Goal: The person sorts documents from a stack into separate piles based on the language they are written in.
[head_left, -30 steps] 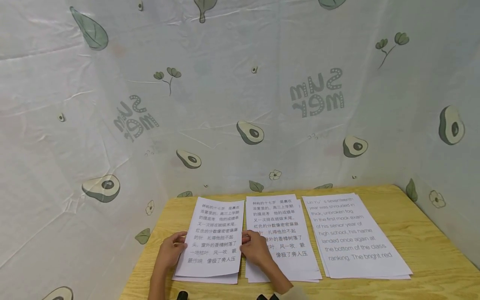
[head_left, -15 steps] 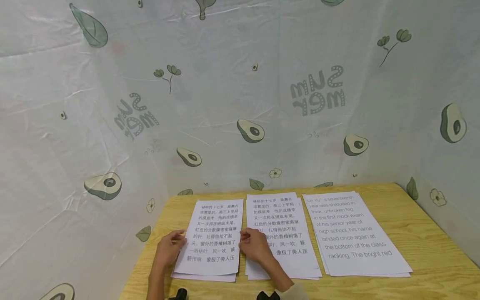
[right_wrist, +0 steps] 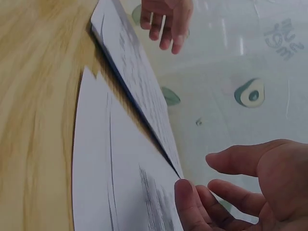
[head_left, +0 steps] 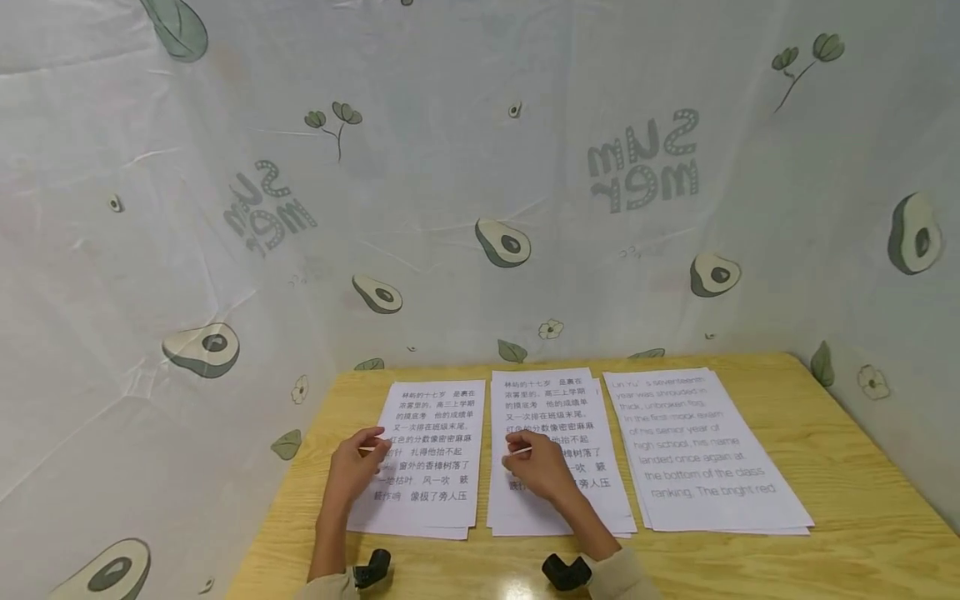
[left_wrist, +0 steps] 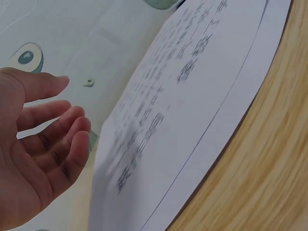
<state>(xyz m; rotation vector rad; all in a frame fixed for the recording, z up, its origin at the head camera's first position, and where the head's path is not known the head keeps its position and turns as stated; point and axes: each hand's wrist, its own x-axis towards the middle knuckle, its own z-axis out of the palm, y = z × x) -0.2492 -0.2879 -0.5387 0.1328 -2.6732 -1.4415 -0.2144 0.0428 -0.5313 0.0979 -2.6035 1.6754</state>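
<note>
Three stacks of printed paper lie side by side on the wooden table. My left hand (head_left: 356, 467) hovers over the left edge of the left paper stack (head_left: 438, 467), its fingers loosely bent and holding nothing, as the left wrist view shows. Above the middle paper stack (head_left: 547, 400) is my right hand (head_left: 542, 467), covering some of its printed text. In the right wrist view, the thumb and fingers of that right hand (right_wrist: 250, 187) stand apart with nothing between them. Chinese characters are printed on both of these stacks.
At the right lies a paper stack (head_left: 705, 450) printed in English, with its under-sheets slightly offset. The wooden table (head_left: 847, 467) meets a pale curtain (head_left: 435, 183) with avocado prints at its back and sides.
Both hands have let go of the left stack's top sheet, which now lies flat. They have lifted, and the right hand has moved rightward over the middle stack. The head view has tilted slightly down.
</note>
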